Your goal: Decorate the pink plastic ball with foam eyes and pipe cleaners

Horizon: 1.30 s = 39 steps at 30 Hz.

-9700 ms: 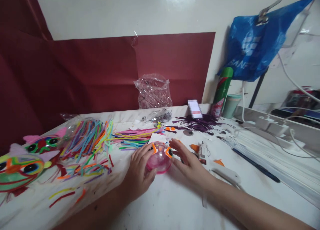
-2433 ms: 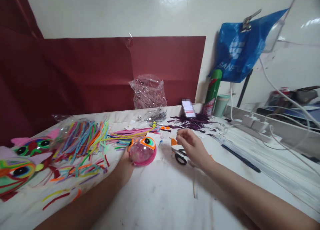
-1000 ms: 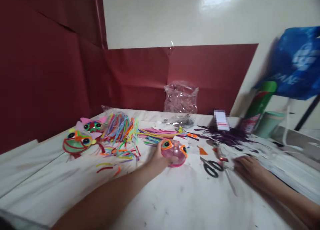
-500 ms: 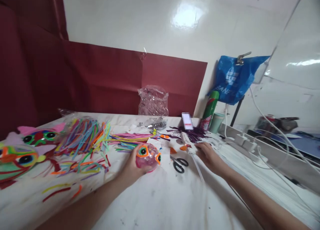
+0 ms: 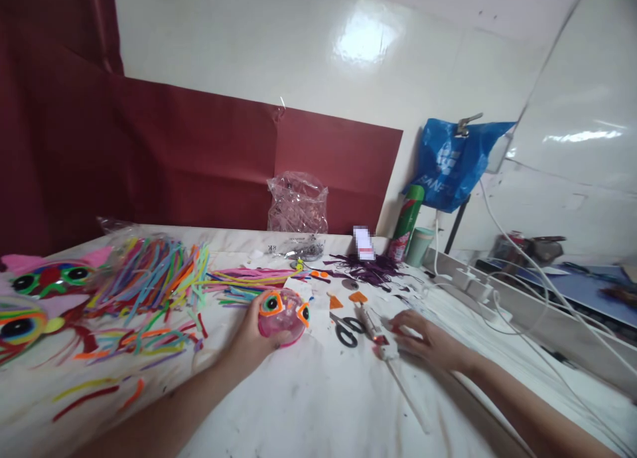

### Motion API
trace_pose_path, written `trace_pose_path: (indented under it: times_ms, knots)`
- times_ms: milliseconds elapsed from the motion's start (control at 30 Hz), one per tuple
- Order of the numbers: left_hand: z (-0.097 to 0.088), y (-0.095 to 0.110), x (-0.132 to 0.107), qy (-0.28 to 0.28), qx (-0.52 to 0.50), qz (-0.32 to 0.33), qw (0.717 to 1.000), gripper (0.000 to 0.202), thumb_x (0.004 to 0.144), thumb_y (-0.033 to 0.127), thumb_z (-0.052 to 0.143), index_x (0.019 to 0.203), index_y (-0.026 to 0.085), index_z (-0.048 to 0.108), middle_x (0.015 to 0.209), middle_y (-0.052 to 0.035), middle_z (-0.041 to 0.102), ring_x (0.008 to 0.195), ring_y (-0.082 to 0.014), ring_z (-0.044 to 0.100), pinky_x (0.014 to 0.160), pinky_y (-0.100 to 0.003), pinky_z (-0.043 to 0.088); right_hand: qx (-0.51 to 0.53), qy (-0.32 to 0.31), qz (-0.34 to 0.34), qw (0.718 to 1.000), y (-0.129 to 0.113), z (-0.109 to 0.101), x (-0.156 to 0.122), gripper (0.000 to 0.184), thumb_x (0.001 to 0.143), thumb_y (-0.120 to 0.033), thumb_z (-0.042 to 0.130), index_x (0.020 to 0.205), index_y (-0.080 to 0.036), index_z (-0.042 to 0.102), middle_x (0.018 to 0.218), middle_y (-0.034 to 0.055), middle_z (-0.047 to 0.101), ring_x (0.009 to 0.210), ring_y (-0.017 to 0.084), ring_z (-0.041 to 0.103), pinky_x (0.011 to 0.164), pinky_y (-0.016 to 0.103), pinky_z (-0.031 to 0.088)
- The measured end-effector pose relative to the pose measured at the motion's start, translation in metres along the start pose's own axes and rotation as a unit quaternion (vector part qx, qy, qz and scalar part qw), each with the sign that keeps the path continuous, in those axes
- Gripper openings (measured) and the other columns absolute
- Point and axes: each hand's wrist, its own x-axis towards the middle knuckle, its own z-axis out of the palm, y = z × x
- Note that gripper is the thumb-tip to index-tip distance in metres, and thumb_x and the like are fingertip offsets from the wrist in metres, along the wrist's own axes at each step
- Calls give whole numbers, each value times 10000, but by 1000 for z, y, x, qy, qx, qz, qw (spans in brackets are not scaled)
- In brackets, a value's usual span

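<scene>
Left hand (image 5: 253,345) has its thumb and fingers closed around the left side of the round, see-through pink plastic ball with orange-rimmed eyes (image 5: 284,324), at the table's middle. Right hand (image 5: 430,340): fingers half curled, parted, holding nothing, just beside the white glue gun with a long stick (image 5: 373,323); can't tell if fingertips touch it. Black-handled scissors (image 5: 347,324) lie between ball and gun.
</scene>
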Motion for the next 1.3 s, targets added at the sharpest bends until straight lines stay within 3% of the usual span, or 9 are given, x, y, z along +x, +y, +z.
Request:
trace_pose_path:
  times_ms: [100, 200, 367, 500, 667, 867, 1133, 1300]
  knots:
    - [3, 7, -2, 8, 104, 31, 994, 745, 463, 176, 858, 1144, 274, 573, 1193, -75, 629, 1163, -366, 548, 987, -482, 439, -23, 28, 89, 995, 6, -1, 35, 302, 919, -209, 389, 1062, -163, 651, 1041, 137, 658, 958, 265, 618, 879, 455, 493]
    - [2, 5, -1, -2, 130, 43, 991, 772, 494, 224, 853, 1193, 273, 529, 1233, -86, 603, 1165, -357, 547, 985, -485, 446, -37, 14, 132, 991, 17, 8, 74, 290, 931, -167, 414, 1148, -148, 606, 1132, 148, 624, 992, 253, 615, 898, 458, 482]
    - [-6, -9, 0, -35, 204, 73, 976, 799, 566, 231, 814, 1276, 242, 448, 1323, -106, 538, 1221, -332, 507, 1028, -482, 406, -21, -104, 126, 986, 24, 21, 120, 297, 917, -321, 564, 1180, -185, 566, 1219, 70, 582, 1015, 219, 607, 849, 420, 522]
    - [-9, -15, -3, -57, 259, 115, 957, 815, 563, 172, 791, 1298, 231, 442, 1328, -114, 525, 1246, -336, 478, 1057, -486, 373, -26, -196, 144, 970, 28, 20, 141, 288, 917, -322, 563, 1163, -173, 575, 1188, 66, 597, 990, 219, 616, 830, 411, 530]
    - [-8, -12, -8, -79, 355, 178, 914, 867, 543, 119, 757, 1326, 238, 407, 1376, -116, 452, 1291, -331, 402, 1102, -508, 296, -47, -265, 189, 944, 21, 31, 166, 298, 917, -318, 565, 1177, -172, 565, 1191, 72, 594, 991, 216, 616, 829, 416, 530]
    - [-3, -4, -14, -92, 389, 179, 899, 880, 521, 113, 743, 1319, 210, 384, 1360, -130, 453, 1274, -340, 408, 1088, -517, 321, -80, -279, 203, 935, 3, 37, 186, 295, 911, -323, 570, 1165, -173, 579, 1205, 63, 590, 999, 229, 612, 826, 407, 531]
    - [-4, -4, -15, -108, 395, 188, 893, 878, 523, 161, 768, 1312, 201, 386, 1350, -127, 454, 1262, -326, 419, 1093, -494, 330, -88, -289, 231, 925, -5, 42, 189, 311, 912, -316, 572, 1185, -168, 560, 1197, 74, 590, 996, 220, 615, 827, 418, 530]
    - [-2, 1, -16, -121, 393, 185, 892, 879, 522, 169, 770, 1309, 175, 378, 1344, -142, 452, 1260, -325, 416, 1091, -484, 333, -49, -249, 224, 941, -16, 33, 187, 309, 910, -315, 575, 1181, -169, 565, 1201, 72, 590, 993, 221, 616, 820, 411, 533]
